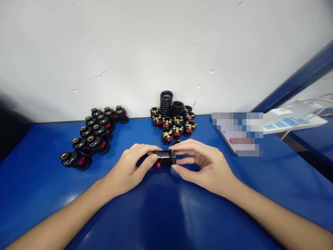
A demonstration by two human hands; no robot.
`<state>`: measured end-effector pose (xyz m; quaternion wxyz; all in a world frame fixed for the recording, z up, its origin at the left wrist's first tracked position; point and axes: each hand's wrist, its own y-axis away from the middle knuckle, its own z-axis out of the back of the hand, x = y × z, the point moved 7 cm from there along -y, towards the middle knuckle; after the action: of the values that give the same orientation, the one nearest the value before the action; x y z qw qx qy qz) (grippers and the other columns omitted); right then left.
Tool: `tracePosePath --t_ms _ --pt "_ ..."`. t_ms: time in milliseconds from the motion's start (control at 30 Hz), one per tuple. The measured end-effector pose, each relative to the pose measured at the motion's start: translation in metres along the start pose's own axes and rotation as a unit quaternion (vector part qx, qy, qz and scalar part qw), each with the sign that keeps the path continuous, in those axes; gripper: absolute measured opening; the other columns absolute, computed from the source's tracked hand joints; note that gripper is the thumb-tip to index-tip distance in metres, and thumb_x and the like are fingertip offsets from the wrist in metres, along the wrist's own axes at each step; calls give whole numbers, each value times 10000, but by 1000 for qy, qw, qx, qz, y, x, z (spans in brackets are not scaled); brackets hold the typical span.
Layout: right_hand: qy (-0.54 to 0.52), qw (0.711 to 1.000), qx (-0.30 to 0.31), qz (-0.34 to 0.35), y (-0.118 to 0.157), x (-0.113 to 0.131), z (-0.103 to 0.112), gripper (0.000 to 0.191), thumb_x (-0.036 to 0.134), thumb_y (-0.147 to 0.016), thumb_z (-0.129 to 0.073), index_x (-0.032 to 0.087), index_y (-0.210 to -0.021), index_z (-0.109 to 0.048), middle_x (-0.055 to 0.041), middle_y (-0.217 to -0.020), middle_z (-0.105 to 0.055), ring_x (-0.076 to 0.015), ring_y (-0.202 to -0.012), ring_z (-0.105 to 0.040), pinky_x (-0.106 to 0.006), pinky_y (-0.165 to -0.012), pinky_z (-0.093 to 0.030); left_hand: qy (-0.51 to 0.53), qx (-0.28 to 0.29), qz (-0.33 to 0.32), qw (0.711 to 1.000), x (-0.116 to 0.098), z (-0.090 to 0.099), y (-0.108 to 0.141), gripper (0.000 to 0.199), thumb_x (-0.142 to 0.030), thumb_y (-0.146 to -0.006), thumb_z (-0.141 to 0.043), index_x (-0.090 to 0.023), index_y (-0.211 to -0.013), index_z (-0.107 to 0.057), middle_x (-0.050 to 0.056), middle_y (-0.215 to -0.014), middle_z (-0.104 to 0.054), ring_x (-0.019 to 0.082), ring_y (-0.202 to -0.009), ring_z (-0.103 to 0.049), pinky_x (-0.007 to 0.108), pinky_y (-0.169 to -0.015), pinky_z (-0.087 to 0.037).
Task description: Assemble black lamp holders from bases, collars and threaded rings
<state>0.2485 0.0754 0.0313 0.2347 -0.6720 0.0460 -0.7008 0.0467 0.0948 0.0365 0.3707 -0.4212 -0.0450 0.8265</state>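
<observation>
Above blue table [52, 208] — black socket [165, 157] clamped between left hand [130, 170] and right hand [205, 166] fingers.

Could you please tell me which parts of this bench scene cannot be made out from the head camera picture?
- Black part, head view: both ends covered by the left hand and right hand, so how its pieces meet is hidden.
- Blurred patch, head view: pixelated, contents unreadable.
- White power strip, head view: blue labels too small to read.
- Small black piece, head view: mostly behind the right fingers.

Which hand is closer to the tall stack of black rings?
Right. The right hand lies just below the stack of black rings; the left hand sits farther left.
</observation>
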Motion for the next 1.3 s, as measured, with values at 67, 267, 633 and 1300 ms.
tracePosePath --t_ms 67,267,633,1300 --pt "-3 1000 -4 -2 0 0 1 392 95 -880 -879 265 -1231 -833 -56 -1170 -765 -214 -1035 -851 -345 -899 -771 11 -15 -18 1000 -3 2 0 209 -303 -1115 -649 -252 -1313 -691 17 -1057 -812 165 -961 -747 309 -920 -567" --pt "0 1000 -16 -11 0 -3 3 365 113 -867 -898 250 -1200 -840 -62 -1160 -773 -227 -1024 -858 -348 -877 -774 22 -53 -2 998 2 5 1 458 -376 -1026 -784 -265 -1439 -621 50 -1191 -794 207 -1071 -747 343 -978 -575" --pt "1 1000 -8 -4 0 -1 3 388 107 -873 -888 261 -1225 -840 -66 -1169 -770 -243 -1041 -855 -389 -895 -777 49 -19 30 998 8 0 1 468 -392 -1065 -729 -278 -1487 -562 33 -1102 -804 200 -1010 -748 355 -958 -561" --pt "3 1000 -6 -6 0 1 2 388 100 -867 -887 259 -1218 -835 -61 -1167 -762 -237 -1051 -852 -381 -905 -776 66 -26 17 997 4 1 1 490 -407 -1042 -758 -271 -1483 -592 59 -1168 -822 217 -1061 -764 354 -972 -565"
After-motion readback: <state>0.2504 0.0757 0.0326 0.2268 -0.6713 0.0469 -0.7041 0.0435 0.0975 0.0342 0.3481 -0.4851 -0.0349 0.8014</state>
